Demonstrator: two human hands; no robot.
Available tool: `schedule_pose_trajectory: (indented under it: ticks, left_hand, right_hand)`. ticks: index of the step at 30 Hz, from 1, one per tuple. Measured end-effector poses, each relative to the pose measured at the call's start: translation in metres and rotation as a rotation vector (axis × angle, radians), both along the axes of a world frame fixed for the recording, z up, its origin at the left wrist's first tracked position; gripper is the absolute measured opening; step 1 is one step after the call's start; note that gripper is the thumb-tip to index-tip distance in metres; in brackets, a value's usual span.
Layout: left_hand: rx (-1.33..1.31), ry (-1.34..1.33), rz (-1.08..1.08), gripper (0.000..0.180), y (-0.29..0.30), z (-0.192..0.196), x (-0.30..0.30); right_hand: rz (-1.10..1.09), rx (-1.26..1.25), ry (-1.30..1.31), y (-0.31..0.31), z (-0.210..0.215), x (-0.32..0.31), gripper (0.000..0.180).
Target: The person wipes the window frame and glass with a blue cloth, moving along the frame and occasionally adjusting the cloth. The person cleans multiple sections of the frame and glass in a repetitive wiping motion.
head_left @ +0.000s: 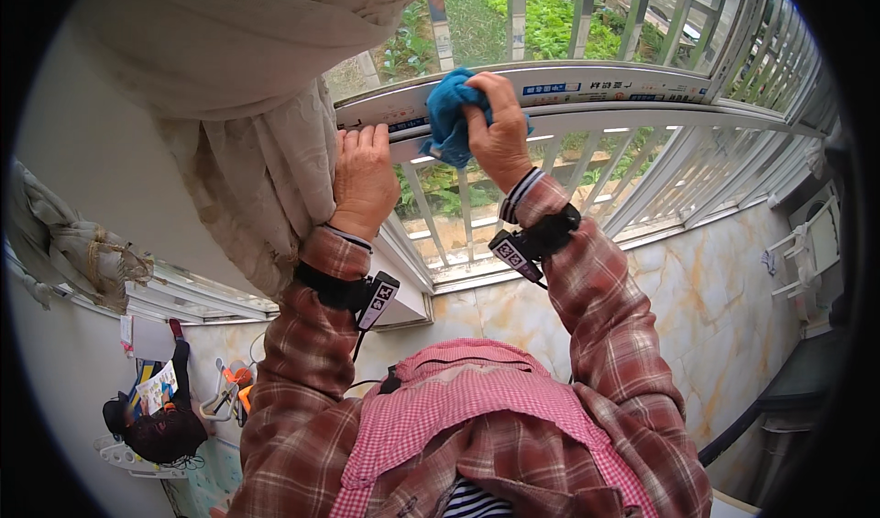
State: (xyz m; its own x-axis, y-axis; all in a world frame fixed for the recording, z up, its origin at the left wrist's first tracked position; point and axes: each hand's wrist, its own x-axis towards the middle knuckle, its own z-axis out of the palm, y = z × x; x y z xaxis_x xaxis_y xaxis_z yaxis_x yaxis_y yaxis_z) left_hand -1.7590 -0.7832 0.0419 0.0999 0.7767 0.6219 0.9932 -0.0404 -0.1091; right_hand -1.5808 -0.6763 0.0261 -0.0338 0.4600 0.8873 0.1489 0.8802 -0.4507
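A bunched blue cloth (449, 119) is pinched in my right hand (500, 133), thumb and fingers closed round it. It presses against the white window rail (632, 87), which bears printed stickers. To the left, my left hand (364, 177) grips the same rail, its fingers bent side by side over the edge and its thumb hidden. Right beside that hand hangs a pale, stained curtain (266, 160), gathered into thick folds. Both wrists wear black straps with small tagged devices.
Metal bars (513, 14) stand outside the glass, with green plants behind. A person (165, 417) in dark clothes sits at lower left, near an orange and grey item (234, 390). White chairs (807, 252) and a dark table (788, 390) stand at right on marble-look tiles (687, 280).
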Motion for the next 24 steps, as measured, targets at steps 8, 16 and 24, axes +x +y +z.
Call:
schedule_pose_trajectory:
  ticks: [8,16,24]
  left_hand:
    - [0.194,-0.551,-0.06,0.06,0.003,0.009,0.001]
    - [0.15,-0.871,-0.317,0.034,0.025,0.01,0.004]
    - [0.122,-0.692,-0.217,0.018,0.035,-0.004,-0.004]
  right_hand:
    - [0.018,0.212,-0.519,-0.03,-0.021,-0.096,0.04]
    - [-0.057,0.231,-0.598,-0.025,-0.021,-0.076,0.036]
    - [-0.264,0.202,-0.657,0.029,-0.016,0.09,0.038]
